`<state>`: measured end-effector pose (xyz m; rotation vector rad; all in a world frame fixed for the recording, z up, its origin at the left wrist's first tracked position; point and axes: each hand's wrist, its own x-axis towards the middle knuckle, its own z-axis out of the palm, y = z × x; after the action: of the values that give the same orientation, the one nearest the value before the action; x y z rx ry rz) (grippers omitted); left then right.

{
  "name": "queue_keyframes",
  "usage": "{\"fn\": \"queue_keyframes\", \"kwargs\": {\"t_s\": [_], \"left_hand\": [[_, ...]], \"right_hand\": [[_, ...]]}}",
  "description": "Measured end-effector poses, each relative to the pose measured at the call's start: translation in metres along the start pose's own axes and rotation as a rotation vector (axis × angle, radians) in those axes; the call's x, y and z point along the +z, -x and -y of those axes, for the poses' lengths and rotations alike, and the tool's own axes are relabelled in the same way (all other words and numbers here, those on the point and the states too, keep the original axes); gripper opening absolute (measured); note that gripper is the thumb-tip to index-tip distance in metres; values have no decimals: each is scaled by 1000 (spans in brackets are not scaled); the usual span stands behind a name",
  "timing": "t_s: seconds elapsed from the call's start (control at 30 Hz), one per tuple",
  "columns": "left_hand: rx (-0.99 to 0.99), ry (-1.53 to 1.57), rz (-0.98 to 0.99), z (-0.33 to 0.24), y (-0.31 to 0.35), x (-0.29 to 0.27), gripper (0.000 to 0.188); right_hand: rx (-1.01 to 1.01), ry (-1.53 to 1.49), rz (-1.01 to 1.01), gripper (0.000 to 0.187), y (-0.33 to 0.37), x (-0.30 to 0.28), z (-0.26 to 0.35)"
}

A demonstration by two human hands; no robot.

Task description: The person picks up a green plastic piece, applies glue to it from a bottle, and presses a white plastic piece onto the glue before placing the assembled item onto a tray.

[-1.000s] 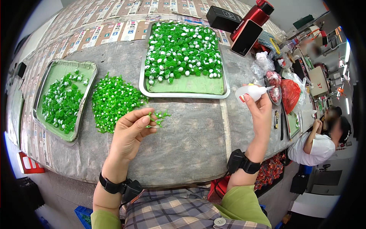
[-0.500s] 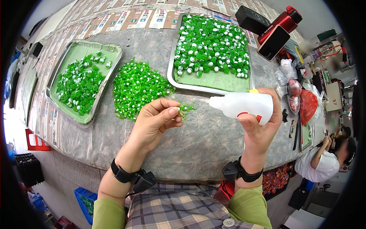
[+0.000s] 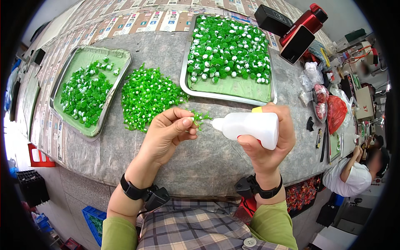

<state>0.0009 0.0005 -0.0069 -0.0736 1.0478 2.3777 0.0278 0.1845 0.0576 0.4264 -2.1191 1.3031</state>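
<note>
My left hand point(image 3: 168, 133) is closed in a pinch, thumb against forefinger, on a small green-and-white plastic piece point(image 3: 193, 119) that the fingertips mostly hide. My right hand point(image 3: 273, 146) grips a white squeeze bottle point(image 3: 252, 124) lying nearly level, its thin nozzle pointing left. The nozzle tip is right by the pinched piece; whether they touch I cannot tell. Just behind my left fingers spreads a loose pile of small bright green pieces with white spots point(image 3: 150, 98). A few of them lie around my fingertips.
A metal tray point(image 3: 228, 96) of green pieces with white eyeball-like balls stands at the back. A smaller tray point(image 3: 118, 81) of similar pieces is at left. At back right are a red bottle point(image 3: 302, 25), a phone point(image 3: 297, 43) and plastic bags point(image 3: 336, 112). Another person point(image 3: 350, 177) works far right.
My right hand has brought the squeeze bottle left and slightly down, so its nozzle reaches the piece in my left hand. The left hand keeps its pinch, almost unmoved.
</note>
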Motion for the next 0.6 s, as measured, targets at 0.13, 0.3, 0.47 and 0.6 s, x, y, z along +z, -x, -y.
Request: {"fn": "queue_keyframes", "kwargs": {"t_s": [0.13,0.3,0.47,0.6], "left_hand": [[-11,-8,5,0,0,1,11],[-17,-14,-1,-1,1,-1,11],[-23,-20,-4,-1,0,0,11],[-27,-11,10,-1,0,0,12]], "right_hand": [[-30,25,-9,42,-2,0,1],[-47,34,10,41,-3,3,0],[-43,39,-2,41,-2,2,0],[4,10,-54,40,-1,0,-1]]}}
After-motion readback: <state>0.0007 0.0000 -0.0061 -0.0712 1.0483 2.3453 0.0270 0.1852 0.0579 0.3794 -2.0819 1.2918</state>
